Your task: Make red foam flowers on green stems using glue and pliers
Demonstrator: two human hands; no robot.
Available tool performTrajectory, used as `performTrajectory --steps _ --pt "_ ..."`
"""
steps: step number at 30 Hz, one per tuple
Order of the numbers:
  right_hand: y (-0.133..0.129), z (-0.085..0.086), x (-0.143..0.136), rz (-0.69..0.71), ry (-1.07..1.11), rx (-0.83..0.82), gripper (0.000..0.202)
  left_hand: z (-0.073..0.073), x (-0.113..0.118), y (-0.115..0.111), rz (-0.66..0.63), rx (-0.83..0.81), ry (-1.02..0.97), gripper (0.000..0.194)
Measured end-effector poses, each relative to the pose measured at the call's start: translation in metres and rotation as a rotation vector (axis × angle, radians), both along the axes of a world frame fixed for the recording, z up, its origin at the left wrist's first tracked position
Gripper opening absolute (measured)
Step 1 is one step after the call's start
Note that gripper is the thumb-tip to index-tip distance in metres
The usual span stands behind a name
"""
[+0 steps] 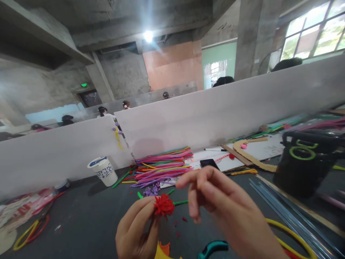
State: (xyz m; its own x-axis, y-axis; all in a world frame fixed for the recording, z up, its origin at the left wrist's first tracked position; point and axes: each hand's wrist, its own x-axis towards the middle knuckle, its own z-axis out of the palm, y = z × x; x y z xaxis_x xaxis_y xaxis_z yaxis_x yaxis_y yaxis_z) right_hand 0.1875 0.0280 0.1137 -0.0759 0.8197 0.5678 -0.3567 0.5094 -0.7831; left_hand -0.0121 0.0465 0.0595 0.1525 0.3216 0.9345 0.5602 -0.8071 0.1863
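Right hand: (219, 201) half open, fingers loosely bent, nothing I can see in it.
Left hand: (138, 228) closed up, fingertips pinching the red flower (164, 205).
Desk: (88, 219) dark, spread out under both hands.
White divider: (188, 122) runs across beyond both hands.
Black container: (302, 172) off to the right of the right hand, a bit farther out.
Fuzzy stick pile: (161, 169) mostly pinks, purples and reds, out past the left hand.
Paper cup: (107, 174) white with blue print, beyond the left hand and to its left.
Phone: (208, 163) dark, just past the right hand's fingers.
Flower: at the left fingertips, green stem (180, 203) pointing toward the right hand; can't tell if they touch.
Red bits: (184, 219) scattered between the hands.
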Motion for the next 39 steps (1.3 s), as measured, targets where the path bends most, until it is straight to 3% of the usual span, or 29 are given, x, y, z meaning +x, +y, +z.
performTrajectory --steps 2,6,9,14,17,19,21,25,28,34,39 --pt "0.010 0.005 0.011 0.118 0.187 -0.197 0.025 0.004 0.000 0.001 -0.028 -0.015 -0.047 0.032" --pt "0.034 0.007 0.038 -0.023 0.300 -0.206 0.040 0.009 0.000 0.004 -0.023 -0.051 -0.117 0.030" --pt "0.046 0.001 0.047 -0.131 0.302 -0.195 0.038 0.011 0.001 0.004 0.000 -0.122 -0.162 0.025" --pt "0.040 -0.009 0.024 -0.130 0.093 -0.202 0.040 0.015 0.003 0.000 -0.012 -0.220 -0.170 0.019" --pt "0.027 -0.009 0.004 -0.104 -0.047 -0.157 0.017 0.016 0.004 0.000 -0.029 -0.235 -0.176 0.019" --pt "0.017 -0.009 -0.003 -0.108 -0.111 -0.125 0.014 0.015 0.004 -0.001 -0.038 -0.236 -0.185 0.019" --pt "0.009 -0.010 -0.006 -0.208 -0.210 -0.054 0.003 0.014 0.004 -0.001 -0.054 -0.250 -0.174 0.020" --pt "-0.001 -0.010 -0.009 -0.523 -0.491 0.379 0.022 0.011 0.005 -0.003 -0.070 -0.261 -0.170 0.022" --pt "-0.002 -0.010 -0.014 -0.611 -0.612 0.606 0.017 0.012 0.007 -0.006 -0.054 -0.282 -0.157 0.021" --pt "0.004 -0.017 -0.021 -0.780 -0.699 0.748 0.015 0.019 0.012 -0.010 0.049 -0.249 -0.079 0.018" --pt "0.007 -0.023 -0.020 -0.813 -0.739 0.777 0.015 0.021 0.013 -0.011 0.065 -0.265 -0.035 0.015"
